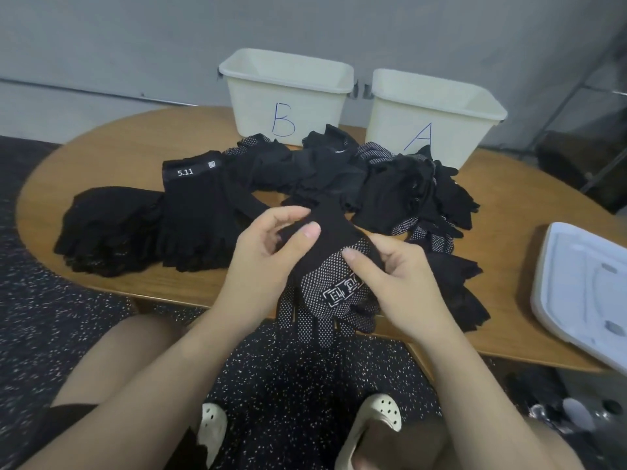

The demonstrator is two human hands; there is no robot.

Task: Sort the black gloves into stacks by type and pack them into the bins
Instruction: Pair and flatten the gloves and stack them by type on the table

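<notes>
We hold a dotted glove [334,283] in both hands over the near edge of the wooden table [112,147]. Our left hand [268,256] pinches its plain black cuff between thumb and fingers, while our right hand [400,283] presses its thumb onto the dotted palm with the other fingers curled behind. The glove's fingers hang down past the table edge, and our right hand covers part of the white printed mark, so we cannot read it. Behind lies the unsorted heap [356,178]; individual gloves in it blur together. To our left sit two stacks, a plain dark stack [108,228] and a fingerless stack [200,212] marked 5.11. Bin B [288,96] and bin A [434,120] stand at the back; their floors are out of sight.
</notes>
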